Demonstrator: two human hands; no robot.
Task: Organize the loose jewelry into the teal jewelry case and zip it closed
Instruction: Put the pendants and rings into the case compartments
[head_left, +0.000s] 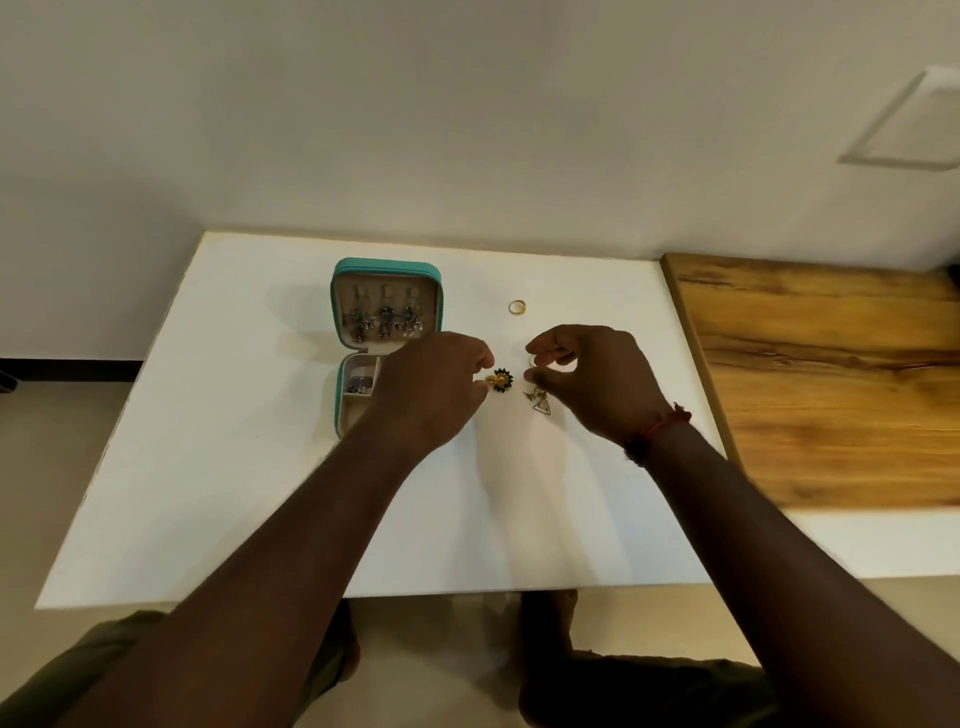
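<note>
The teal jewelry case lies open on the white table, left of centre. Several dark earrings hang in its raised lid, and a small piece sits in a tray compartment. My left hand partly covers the tray and pinches the edge of a dark green and gold flower earring. My right hand pinches a small pale piece between thumb and fingers. Gold triangle earrings lie just below those fingertips. A gold ring rests farther back.
A wooden board adjoins the table on the right. A red thread bracelet circles my right wrist. The wall rises behind the table; my knees show below its front edge.
</note>
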